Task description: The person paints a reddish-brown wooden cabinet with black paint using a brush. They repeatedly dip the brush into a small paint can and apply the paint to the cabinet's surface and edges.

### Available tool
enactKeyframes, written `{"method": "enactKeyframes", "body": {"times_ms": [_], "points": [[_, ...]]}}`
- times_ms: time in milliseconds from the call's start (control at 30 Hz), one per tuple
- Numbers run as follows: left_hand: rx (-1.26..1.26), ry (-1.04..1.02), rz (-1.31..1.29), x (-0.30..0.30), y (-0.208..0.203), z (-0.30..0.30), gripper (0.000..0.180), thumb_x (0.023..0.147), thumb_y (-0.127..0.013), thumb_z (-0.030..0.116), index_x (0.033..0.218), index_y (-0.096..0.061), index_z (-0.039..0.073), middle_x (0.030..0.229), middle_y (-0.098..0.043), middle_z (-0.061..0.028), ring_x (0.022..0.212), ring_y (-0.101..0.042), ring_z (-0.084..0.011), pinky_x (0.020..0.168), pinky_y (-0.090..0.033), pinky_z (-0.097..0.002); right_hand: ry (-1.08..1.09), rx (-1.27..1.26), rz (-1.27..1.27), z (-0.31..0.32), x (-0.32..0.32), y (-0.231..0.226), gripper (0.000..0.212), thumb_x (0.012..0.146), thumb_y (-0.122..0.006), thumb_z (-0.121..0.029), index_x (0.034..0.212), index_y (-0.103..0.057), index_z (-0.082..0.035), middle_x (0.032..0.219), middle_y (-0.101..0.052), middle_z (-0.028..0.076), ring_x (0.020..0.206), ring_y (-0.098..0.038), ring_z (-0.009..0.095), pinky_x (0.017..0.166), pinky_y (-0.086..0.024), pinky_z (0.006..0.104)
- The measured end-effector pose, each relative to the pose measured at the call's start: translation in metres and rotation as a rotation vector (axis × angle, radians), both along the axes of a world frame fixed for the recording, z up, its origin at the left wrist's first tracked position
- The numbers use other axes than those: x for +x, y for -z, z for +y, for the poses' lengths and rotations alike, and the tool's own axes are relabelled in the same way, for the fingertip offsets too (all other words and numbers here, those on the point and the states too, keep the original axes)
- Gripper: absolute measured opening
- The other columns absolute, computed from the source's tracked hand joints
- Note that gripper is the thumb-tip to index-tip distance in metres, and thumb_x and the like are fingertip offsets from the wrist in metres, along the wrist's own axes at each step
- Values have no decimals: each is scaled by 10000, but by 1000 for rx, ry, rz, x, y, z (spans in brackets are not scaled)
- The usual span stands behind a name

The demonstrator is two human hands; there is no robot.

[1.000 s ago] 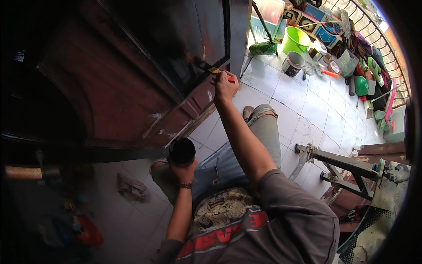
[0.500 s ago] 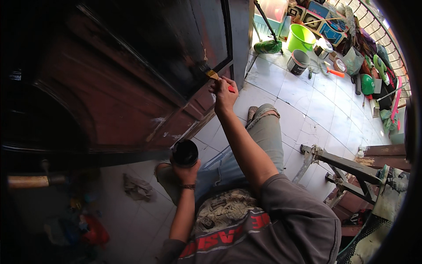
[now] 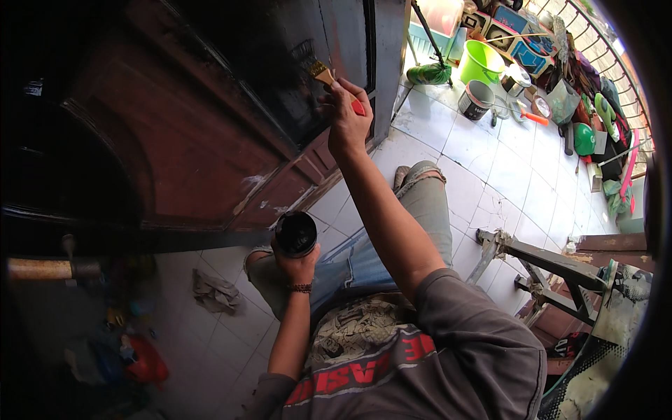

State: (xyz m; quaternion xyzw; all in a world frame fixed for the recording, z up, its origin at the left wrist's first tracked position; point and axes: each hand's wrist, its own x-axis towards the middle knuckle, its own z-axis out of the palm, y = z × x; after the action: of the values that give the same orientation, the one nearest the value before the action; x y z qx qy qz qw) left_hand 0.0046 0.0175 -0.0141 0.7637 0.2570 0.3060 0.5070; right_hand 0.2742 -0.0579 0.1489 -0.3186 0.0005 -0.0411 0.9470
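Gripping a flat red-and-tan paintbrush [image 3: 323, 73], the closed right hand [image 3: 349, 112] holds its dark bristles at the black panel of a brown wooden door [image 3: 206, 171]; contact is hard to tell. The left hand [image 3: 297, 266] clasps a round black container [image 3: 296, 234]. A crumpled grey cloth [image 3: 215, 291] lies on the white tiled floor [image 3: 465, 189].

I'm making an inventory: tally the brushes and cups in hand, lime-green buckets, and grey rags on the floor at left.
Brush, in right hand: 1
Cup, in left hand: 1
Lime-green bucket: 1
Grey rag: 1
Total: 4
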Motion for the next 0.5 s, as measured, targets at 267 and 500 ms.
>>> {"method": "enactKeyframes", "body": {"times_ms": [267,500], "points": [[-69,12,-18,-3,9,4,901,554,-848,134,1343,-431,3,1251,-553,-120,1151,-572,-243,1045,-429,-386,27,-249,188,18,0,17,276,933,-647,-103,1124,-549,70,887,-648,134,715,-677,176,592,-601,295],[-53,6,-48,-4,6,6,975,543,-882,129,1384,-409,-16,1307,-553,-135,1194,-573,-232,1091,-406,-390,-23,74,-85,-5,-17,-32,338,931,-695,-150,1164,-560,55,909,-661,139,755,-675,178,601,-571,272]]}}
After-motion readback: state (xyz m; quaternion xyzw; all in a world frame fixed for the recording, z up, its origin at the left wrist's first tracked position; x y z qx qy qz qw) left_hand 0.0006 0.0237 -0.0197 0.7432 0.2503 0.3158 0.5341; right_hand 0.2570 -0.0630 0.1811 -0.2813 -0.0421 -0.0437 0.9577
